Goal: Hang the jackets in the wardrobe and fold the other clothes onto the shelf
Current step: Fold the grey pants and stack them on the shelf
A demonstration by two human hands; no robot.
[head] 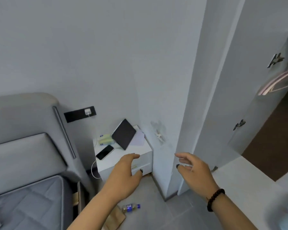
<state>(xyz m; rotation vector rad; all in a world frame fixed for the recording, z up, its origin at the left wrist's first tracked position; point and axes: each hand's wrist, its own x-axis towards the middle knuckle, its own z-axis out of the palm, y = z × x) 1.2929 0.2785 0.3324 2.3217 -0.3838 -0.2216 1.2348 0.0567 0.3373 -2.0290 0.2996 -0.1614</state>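
A padded grey bed [23,163] with a quilted mattress fills the near left. At the far right the wardrobe [273,113] stands with its smooth white door open, pink hangers [279,80] inside; no jackets or other clothes are in view. Between them, a boxy white nightstand [133,163] carries a flat dark tablet [124,133] and a phone [105,152]. The left hand [125,178] and right hand [194,171] reach forward, fingers spread, empty. A plastic bottle [130,208] lies on the floor.

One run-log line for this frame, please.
left hand open, empty | right hand open, empty | wardrobe door open | hangers inside | no garment visible
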